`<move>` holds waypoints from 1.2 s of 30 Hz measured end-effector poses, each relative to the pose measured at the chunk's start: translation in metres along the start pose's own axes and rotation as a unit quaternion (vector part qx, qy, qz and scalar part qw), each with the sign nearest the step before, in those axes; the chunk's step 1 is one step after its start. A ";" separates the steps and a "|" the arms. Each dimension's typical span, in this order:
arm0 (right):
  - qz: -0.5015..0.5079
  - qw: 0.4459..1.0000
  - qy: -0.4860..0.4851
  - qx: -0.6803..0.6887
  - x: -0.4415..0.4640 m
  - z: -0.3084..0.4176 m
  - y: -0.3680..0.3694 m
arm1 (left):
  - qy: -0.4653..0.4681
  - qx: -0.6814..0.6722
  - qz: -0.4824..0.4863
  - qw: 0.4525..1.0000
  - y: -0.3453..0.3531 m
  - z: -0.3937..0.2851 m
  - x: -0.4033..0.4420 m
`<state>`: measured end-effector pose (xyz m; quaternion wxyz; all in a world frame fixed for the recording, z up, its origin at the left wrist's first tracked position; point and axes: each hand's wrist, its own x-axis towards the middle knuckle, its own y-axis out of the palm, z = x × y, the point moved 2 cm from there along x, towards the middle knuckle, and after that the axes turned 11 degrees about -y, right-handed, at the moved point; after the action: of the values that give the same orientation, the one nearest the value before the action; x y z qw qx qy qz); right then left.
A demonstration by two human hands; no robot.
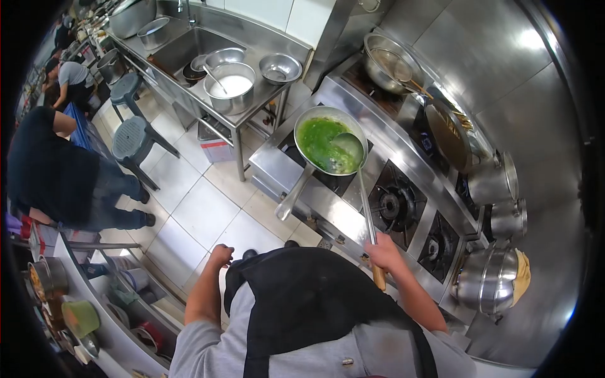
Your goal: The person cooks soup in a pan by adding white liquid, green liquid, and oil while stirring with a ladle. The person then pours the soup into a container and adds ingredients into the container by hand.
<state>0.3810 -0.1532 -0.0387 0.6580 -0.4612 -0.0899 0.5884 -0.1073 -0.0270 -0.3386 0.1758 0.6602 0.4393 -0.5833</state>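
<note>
Green mixture (313,133) covers the bottom of a metal pan (331,111) at the near-left end of a steel stove (270,164), just off centre toward one o'clock in the head camera's view, as a cook in a dark apron tends it. The right hand (386,252), at five o'clock, is closed around the wood-ended handle of a ladle (367,208), which runs up toward twelve and crosses the pan's rim, its bowl resting in the green. The left hand (220,256) hangs at eight o'clock, loosely curled and well apart from the pan; whether it has hold of anything cannot be told. Stirring or scooping appears to be the step in hand. A further stroke would call for a level ladle and an easy sweep, perhaps with the free hand on the pan handle (293,197), which juts out unheld toward seven. A bare burner (391,200) lies at four o'clock from the pan. Toward ten, a steel pot (217,103) of white contents stands on a metal tabletop (263,96); a co-worker (57,167) bends at nine o'clock.
</note>
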 end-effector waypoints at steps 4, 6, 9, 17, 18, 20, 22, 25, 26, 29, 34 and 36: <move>0.044 0.893 0.132 0.428 -0.010 0.066 -0.031 | -0.010 0.018 -0.002 1.000 0.002 0.017 0.007; 0.050 0.858 0.132 0.493 -0.013 0.077 -0.034 | -0.014 0.024 -0.005 1.000 -0.002 0.018 0.003; 0.036 0.871 0.116 0.476 -0.022 0.085 -0.029 | -0.017 0.025 -0.009 0.999 -0.008 0.021 0.002; 0.023 0.953 0.020 0.302 -0.041 0.083 -0.026 | -0.002 0.016 -0.025 1.000 -0.019 0.006 0.003; 0.024 0.952 0.020 0.303 -0.043 0.076 -0.023 | 0.000 0.021 -0.022 1.000 -0.018 0.004 0.003; -0.026 0.991 0.006 0.134 -0.048 0.055 -0.016 | 0.002 0.021 -0.022 1.000 -0.014 0.001 0.000; -0.044 0.998 -0.026 0.040 -0.051 0.039 -0.005 | 0.006 0.021 -0.023 0.999 -0.012 -0.003 -0.001; -0.056 0.995 -0.069 -0.051 -0.044 0.010 0.015 | -0.005 0.041 -0.008 0.999 -0.005 -0.005 -0.002; -0.047 0.994 -0.082 -0.046 -0.038 0.001 0.022 | -0.004 0.043 -0.009 0.999 -0.003 -0.006 -0.006; -0.030 0.992 -0.106 -0.055 -0.012 -0.021 0.041 | 0.021 0.081 -0.022 0.996 0.001 -0.008 -0.012; -0.049 0.993 -0.069 -0.083 0.033 -0.022 0.051 | 0.015 0.086 -0.021 0.996 0.000 -0.017 -0.026; -0.078 0.983 -0.095 -0.136 0.057 -0.033 0.050 | 0.014 0.079 -0.024 0.996 0.000 -0.019 -0.028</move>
<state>0.3848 -0.1271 -0.1171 0.6215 -0.4801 -0.2662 0.5588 -0.0931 -0.0232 -0.3079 0.1028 0.6694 0.4103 -0.6107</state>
